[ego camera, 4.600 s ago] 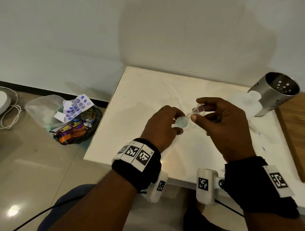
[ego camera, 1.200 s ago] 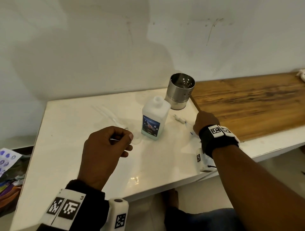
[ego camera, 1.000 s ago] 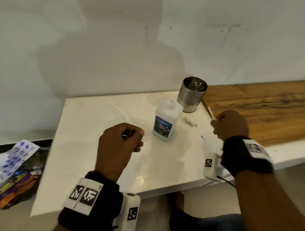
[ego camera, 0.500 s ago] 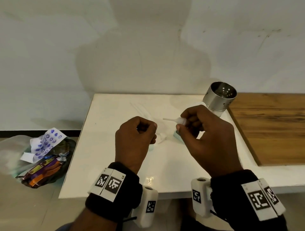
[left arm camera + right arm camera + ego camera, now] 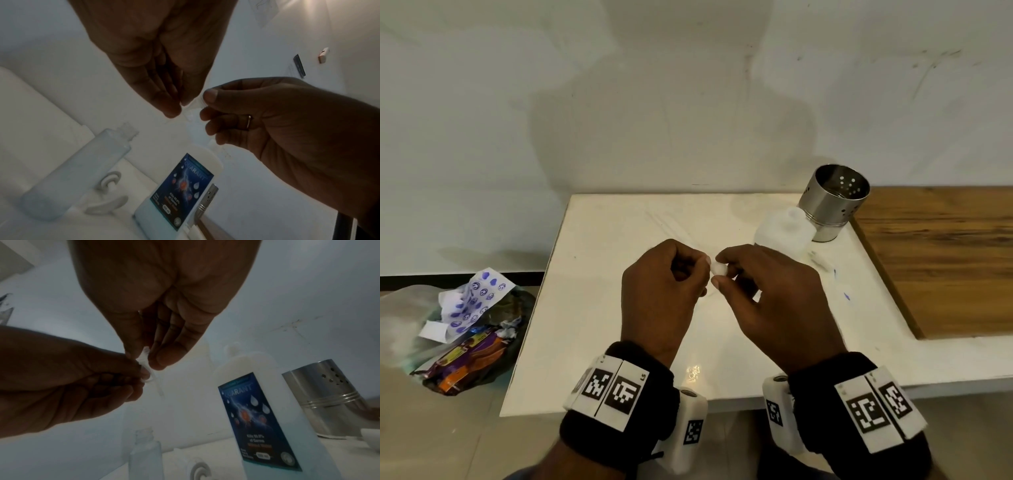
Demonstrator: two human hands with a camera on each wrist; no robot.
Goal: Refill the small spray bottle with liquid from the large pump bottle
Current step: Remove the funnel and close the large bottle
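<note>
Over the white table (image 5: 619, 342) both hands meet around a small white spray head (image 5: 718, 268) with a thin dip tube (image 5: 159, 390). My right hand (image 5: 722, 274) pinches its top between thumb and fingers. My left hand (image 5: 700, 274) pinches its lower end. The small clear spray bottle (image 5: 146, 456) stands open on the table below the hands, also in the left wrist view (image 5: 78, 175). The large white bottle (image 5: 784, 233) with a blue label (image 5: 261, 418) stands behind my right hand, with no pump on its neck.
A perforated steel cup (image 5: 832, 202) stands right behind the large bottle. A curled white pump part (image 5: 109, 180) lies on the table by the small bottle. A wooden top (image 5: 945, 260) adjoins on the right. A bag of rubbish (image 5: 465, 329) lies on the floor at the left.
My right hand took the spray head from the table near the steel cup and brought it left to my left hand. The head view swung back left.
</note>
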